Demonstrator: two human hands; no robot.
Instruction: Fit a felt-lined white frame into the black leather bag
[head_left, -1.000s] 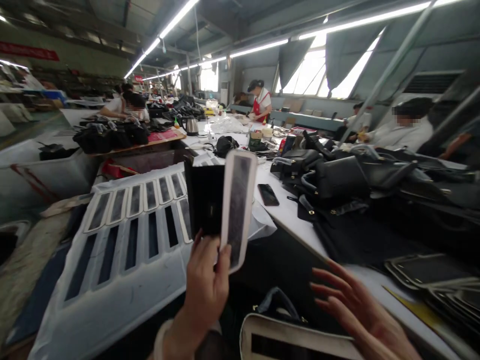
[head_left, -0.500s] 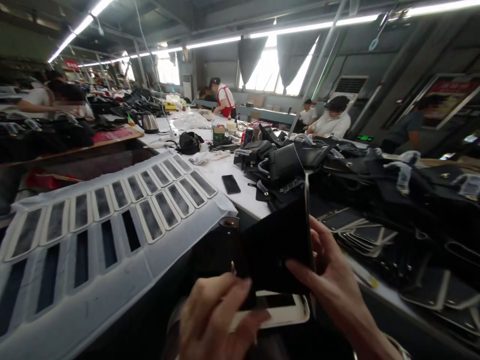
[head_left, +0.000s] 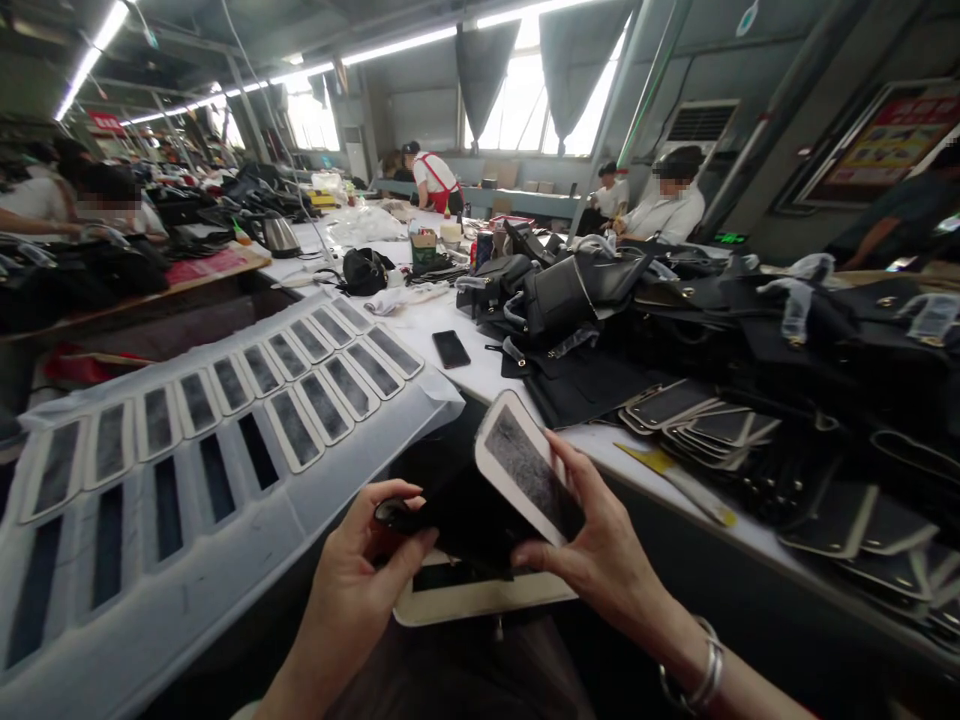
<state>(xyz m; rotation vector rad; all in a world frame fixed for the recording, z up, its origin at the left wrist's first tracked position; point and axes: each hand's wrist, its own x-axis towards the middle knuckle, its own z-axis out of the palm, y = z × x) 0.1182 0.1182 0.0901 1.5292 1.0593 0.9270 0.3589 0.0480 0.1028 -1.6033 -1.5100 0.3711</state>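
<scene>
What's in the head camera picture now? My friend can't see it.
A person's left hand pinches black material, and their right hand holds a pale-rimmed panel beside it. More panels lie in rows on a white sheet at left; a phone and a heap of black bags lie ahead, with people in the background.

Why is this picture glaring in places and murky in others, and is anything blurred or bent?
In the head view, the window and tube light glare nearly white; in the head view, the held black piece sinks into shadow, while the pale-rimmed panel shows its mottling; the head view also looks stretched towards its edges, the poster slanting, its print too soft to read.
</scene>
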